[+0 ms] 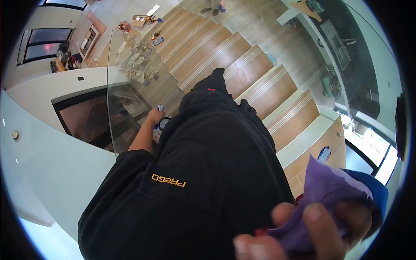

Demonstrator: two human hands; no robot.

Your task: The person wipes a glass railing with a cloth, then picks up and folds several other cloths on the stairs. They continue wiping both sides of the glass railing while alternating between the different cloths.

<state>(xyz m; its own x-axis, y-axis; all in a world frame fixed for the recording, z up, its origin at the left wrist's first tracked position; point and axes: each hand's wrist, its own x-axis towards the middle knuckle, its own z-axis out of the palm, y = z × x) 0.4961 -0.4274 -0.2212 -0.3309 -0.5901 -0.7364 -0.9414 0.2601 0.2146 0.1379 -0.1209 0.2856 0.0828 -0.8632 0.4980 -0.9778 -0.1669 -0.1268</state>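
At the lower right, close to the camera, my right hand (323,229) is closed on a purple cloth (320,186), which bunches up between the fingers. Blue fabric (375,190) shows behind the cloth, with a bit of red near the fingers. My left hand (155,115) is small and far down at the left, beside the dark clothing I wear. Its fingers are closed round a small pale blue-grey thing (160,107) that is too small to name. A round black-rimmed object (164,123) sits just beside that hand.
Wooden stairs (253,80) with pale stripes descend ahead, a glass panel (130,108) along their left. Crumpled plastic sheeting (141,63) and an open cardboard box (139,19) lie beyond. A blue-and-white packet (324,154) is at the right; another person's feet (212,11) show at the top.
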